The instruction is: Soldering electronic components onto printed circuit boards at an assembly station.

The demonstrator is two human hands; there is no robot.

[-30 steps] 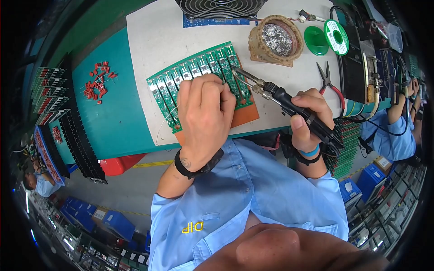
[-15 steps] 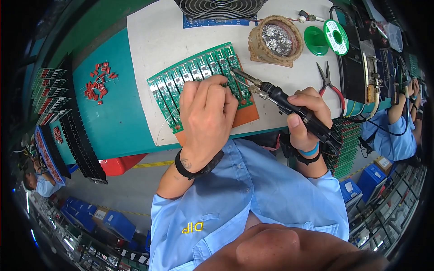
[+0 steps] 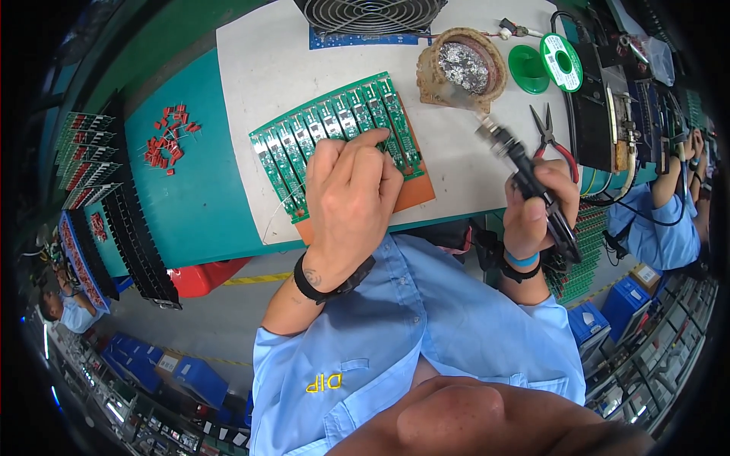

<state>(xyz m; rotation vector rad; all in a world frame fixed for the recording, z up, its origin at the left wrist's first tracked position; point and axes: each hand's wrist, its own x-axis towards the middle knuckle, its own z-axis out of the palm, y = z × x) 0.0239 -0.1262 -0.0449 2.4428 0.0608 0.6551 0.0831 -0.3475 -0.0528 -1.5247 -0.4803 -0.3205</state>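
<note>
My left hand rests over a panel of green circuit boards set side by side. Its fingers are bent and pinched together, and a thin pale solder wire runs out from under it. The fingertips hide part of the panel. An orange-brown board lies beneath the panel. My right hand is closed around the black handle of a soldering iron. The iron's front end is smeared by motion and reaches to the near side of a crusty brown pot with silvery scraps inside.
A fan stands at the back. Green-and-white solder spools and red-handled pliers lie right, beside a black soldering station. Red components are scattered left, near stacked boards. Another person sits far right.
My right hand has drawn the soldering iron off the boards, to the right, and its tip is now by the pot. My left hand has barely shifted.
</note>
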